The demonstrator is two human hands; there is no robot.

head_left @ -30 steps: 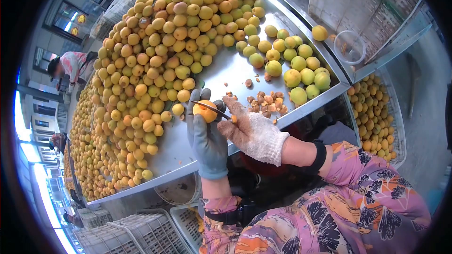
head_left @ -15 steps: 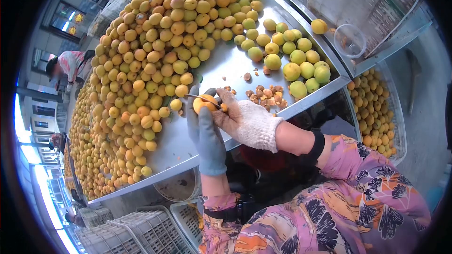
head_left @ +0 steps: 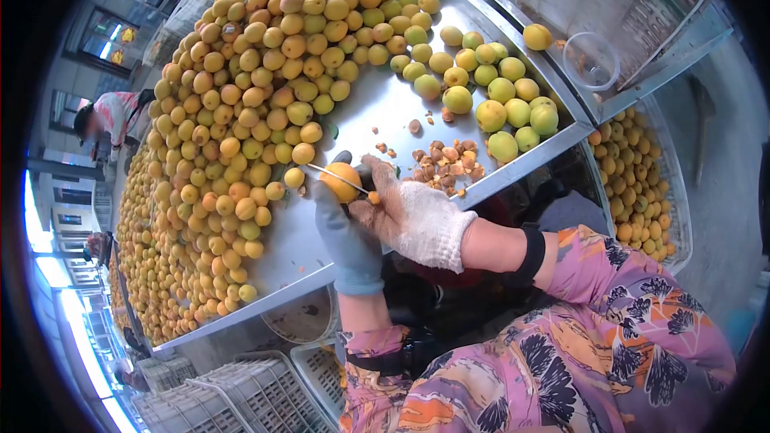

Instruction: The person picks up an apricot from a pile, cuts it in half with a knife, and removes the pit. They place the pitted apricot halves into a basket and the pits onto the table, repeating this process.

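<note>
Gloved in grey, my left hand (head_left: 350,244) grips a yellow-orange apricot (head_left: 340,182) between thumb and fingers over the table's front edge. A thin knife (head_left: 324,171) lies across the apricot, its blade pointing left. My right hand (head_left: 425,223), in a white knit glove with brown-stained fingers, is closed on the knife; its handle is hidden. A small orange scrap (head_left: 374,197) shows by the right fingers. Just beyond my right hand is a small heap of brown pits and bits of flesh (head_left: 443,163) on the metal table (head_left: 377,100).
A large pile of apricots (head_left: 241,112) covers the table's left and back. Larger greenish fruit (head_left: 502,115) sits at the right corner. A clear plastic cup (head_left: 591,62) stands beyond it. Below are a crate of apricots (head_left: 638,184) and pale crates (head_left: 233,393). Another person (head_left: 116,116) bends at far left.
Both hands have shifted slightly with the apricot and knife, toward the left and down. The blade now catches more light across the fruit. The camera view has moved a little.
</note>
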